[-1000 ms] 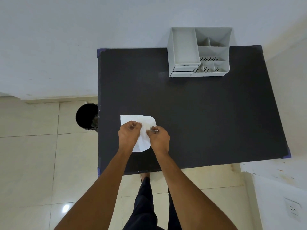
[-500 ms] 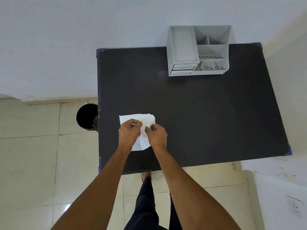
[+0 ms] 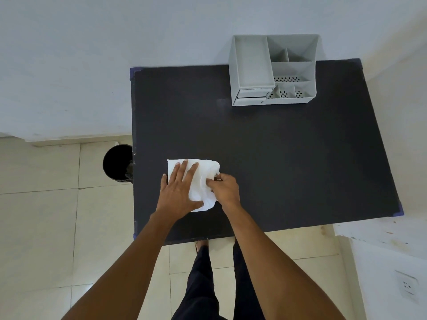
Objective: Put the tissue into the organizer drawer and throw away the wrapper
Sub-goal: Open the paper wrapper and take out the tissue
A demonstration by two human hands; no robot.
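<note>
A white tissue [image 3: 206, 179] lies on the black table [image 3: 288, 158] near its front left. My left hand [image 3: 179, 191] rests flat on the tissue's left part, fingers spread. My right hand [image 3: 224, 189] pinches the tissue's right edge between thumb and fingers. I cannot tell the wrapper apart from the tissue. The grey organizer [image 3: 272, 70] stands at the table's back edge, its small drawers [image 3: 251, 97] at the front left, both shut.
A black bin [image 3: 116, 161] stands on the tiled floor just left of the table. A wall runs behind the table, and a white ledge with a socket [image 3: 406, 286] sits at the right. My legs are below the table's front edge.
My left hand has let go of its pinch and flattened onto the tissue. My right hand has shifted slightly right, still pinching the edge.
</note>
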